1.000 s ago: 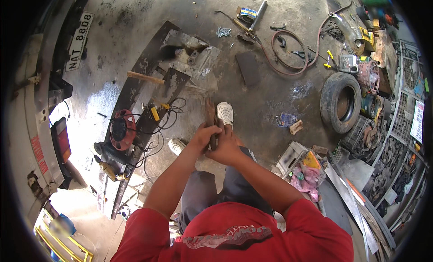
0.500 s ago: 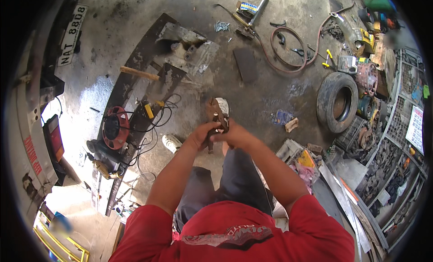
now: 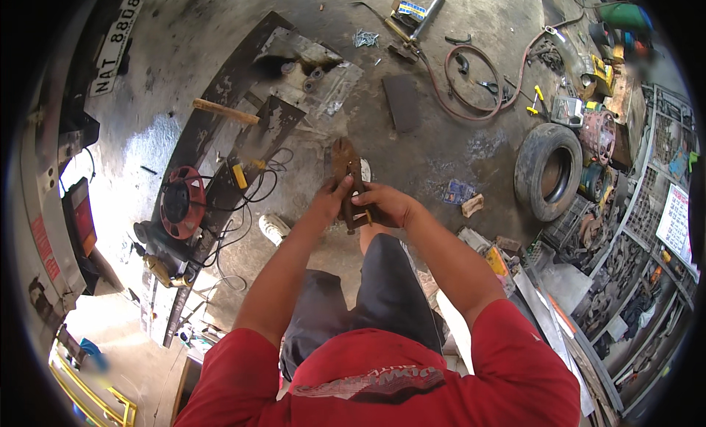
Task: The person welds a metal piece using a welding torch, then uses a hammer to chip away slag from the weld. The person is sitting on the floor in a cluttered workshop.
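Between both hands, in front of my body, is a rusty brown metal part (image 3: 344, 158) with a broad flat upper end and a narrow, bar-like lower section; its exact kind is unclear. My left hand (image 3: 328, 200) grips its left side, with the thumb pressed on the metal. My right hand (image 3: 386, 204) closes on the right side, its thumb lying across the middle of the part. Fingers on the undersides are hidden. A white shoe (image 3: 274, 228) shows on the floor beyond my left forearm.
To the left lies a long dark steel beam (image 3: 213, 118) bearing a wooden-handled hammer (image 3: 225, 111), a red cable reel (image 3: 182, 203) and black cable. A tyre (image 3: 548, 172) lies at right. Ahead are a coiled hose (image 3: 471, 118), a dark flat plate (image 3: 401, 103) and scattered bolts (image 3: 365, 38).
The rusty metal part has turned so its broad face shows more, and has risen slightly in view. My right hand has shifted, its thumb now lying along the part. Both hands keep hold.
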Demonstrator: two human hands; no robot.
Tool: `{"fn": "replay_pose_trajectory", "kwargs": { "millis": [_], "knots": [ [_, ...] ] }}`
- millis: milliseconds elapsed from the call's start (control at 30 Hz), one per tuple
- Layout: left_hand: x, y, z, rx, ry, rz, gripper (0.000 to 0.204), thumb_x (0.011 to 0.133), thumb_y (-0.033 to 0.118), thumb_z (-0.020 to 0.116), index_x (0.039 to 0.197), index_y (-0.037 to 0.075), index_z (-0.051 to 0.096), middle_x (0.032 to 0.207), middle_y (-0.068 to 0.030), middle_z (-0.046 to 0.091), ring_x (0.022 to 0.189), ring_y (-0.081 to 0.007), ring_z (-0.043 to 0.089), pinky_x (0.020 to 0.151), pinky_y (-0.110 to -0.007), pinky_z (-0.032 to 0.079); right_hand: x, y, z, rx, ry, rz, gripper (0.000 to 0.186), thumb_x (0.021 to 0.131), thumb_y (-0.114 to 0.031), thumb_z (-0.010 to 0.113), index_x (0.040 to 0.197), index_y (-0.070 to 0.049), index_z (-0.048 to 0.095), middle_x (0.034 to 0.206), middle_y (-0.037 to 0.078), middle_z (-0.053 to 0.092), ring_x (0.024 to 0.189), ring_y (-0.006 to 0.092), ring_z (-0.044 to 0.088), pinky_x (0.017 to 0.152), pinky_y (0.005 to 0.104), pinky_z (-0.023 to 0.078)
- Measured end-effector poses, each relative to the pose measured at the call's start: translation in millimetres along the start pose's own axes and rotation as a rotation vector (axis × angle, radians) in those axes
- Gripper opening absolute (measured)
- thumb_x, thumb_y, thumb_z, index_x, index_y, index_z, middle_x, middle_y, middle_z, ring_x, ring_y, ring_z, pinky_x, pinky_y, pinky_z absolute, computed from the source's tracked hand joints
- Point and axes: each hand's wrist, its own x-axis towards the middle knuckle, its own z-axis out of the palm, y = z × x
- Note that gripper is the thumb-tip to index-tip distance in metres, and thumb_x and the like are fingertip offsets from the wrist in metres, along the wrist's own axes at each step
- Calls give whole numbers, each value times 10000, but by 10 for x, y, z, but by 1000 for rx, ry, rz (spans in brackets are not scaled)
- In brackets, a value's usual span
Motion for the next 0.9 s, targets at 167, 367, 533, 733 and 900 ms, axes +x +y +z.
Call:
{"fn": "replay_pose_trajectory", "kwargs": {
  "millis": [167,367,533,733,900],
  "knots": [
    [225,-133,-357,181,-193,-61,823,1046,673,605,1551,27,534,1424,-190,655,1252,-281,668,1034,-398,569,98,-59,-45,-182,-38,37,494,961,2,629,1447,34,548,1314,214,709,1181,374,729,986,497,600],
    [167,46,-370,14,-221,-187,869,1046,674,599,1608,23,472,1516,-194,598,1311,-325,641,1048,-473,578,290,54,-129,-170,126,14,505,885,38,595,1390,26,599,1199,162,711,1046,287,722,865,408,589],
    [-1,-240,-370,-17,-65,-235,892,1045,665,602,1679,77,387,1571,-169,560,1351,-309,617,1044,-473,586,454,-124,-9,-520,338,-4,499,862,-5,619,1361,14,625,1077,128,686,916,221,667,790,376,554],
    [-273,-711,-411,58,-117,-297,854,1033,600,674,1664,82,424,1545,-166,583,1275,-306,657,983,-479,604,402,-262,131,-715,446,-56,520,850,-33,625,1368,14,621,998,125,696,858,210,661,740,375,528],
    [-383,-1016,-458,132,-129,-387,854,1002,562,741,1648,82,456,1481,-154,638,1252,-295,669,961,-465,616,399,-317,292,-750,456,-29,586,862,-53,610,1447,-18,599,985,90,678,838,193,646,716,354,504]
  ]
}}
